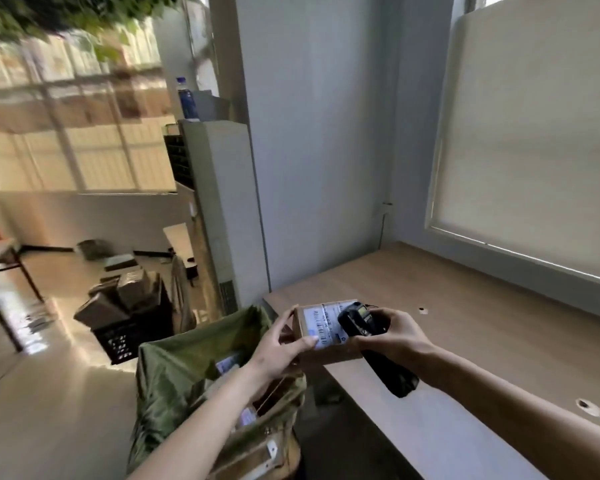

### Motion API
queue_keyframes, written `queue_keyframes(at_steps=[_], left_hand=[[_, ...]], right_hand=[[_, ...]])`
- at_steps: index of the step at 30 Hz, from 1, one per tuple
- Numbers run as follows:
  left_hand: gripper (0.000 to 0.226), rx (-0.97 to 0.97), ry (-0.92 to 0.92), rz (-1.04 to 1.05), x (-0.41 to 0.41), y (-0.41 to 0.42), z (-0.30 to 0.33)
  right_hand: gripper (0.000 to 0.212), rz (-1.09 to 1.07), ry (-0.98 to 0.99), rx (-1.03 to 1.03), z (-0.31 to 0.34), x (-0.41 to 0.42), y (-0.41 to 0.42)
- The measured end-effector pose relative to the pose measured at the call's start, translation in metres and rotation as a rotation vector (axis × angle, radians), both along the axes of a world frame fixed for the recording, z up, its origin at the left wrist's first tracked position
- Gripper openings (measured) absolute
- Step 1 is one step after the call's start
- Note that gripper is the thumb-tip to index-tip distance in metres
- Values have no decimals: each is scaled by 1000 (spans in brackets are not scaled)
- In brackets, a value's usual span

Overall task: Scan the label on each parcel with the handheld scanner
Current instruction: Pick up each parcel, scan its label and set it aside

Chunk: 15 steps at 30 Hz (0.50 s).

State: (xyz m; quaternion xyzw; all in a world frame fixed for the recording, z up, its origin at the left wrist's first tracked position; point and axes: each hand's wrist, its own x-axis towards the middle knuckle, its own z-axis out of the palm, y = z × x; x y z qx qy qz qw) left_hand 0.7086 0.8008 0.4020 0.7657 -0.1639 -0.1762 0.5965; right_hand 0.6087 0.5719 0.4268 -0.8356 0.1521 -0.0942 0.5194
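A small brown cardboard parcel (340, 353) with a white barcode label (321, 323) on top is held over the left end of the wooden table (465, 323). My left hand (283, 348) grips its left side, thumb on the label's edge. My right hand (397, 336) grips the black handheld scanner (361, 322), whose head hangs just over the label's right side and whose handle points down toward me. Below my left arm, a green sack (184, 368) holds more labelled parcels (227, 365).
A black crate (132, 336) with dark packages stands on the floor to the left. A tall white cabinet (222, 209) stands by the wall. The table runs along a window with a lowered blind (541, 140). Two small holes (584, 405) mark the tabletop.
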Motion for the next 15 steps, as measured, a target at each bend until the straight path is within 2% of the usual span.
queue_keyframes(at_steps=[1, 4, 5, 9, 15], left_hand=[[93, -7, 22, 43, 12, 21, -5], [58, -39, 81, 152, 46, 73, -22], [55, -50, 93, 186, 59, 88, -30], [74, -34, 110, 362, 110, 133, -67], [74, -9, 187, 590, 202, 178, -125]], right_hand=[[61, 41, 11, -2, -5, 22, 16], [59, 158, 57, -25, -21, 83, 60], [61, 188, 67, -28, -27, 102, 73], [76, 283, 106, -24, -59, 176, 117], [83, 364, 181, -73, -127, 298, 153]])
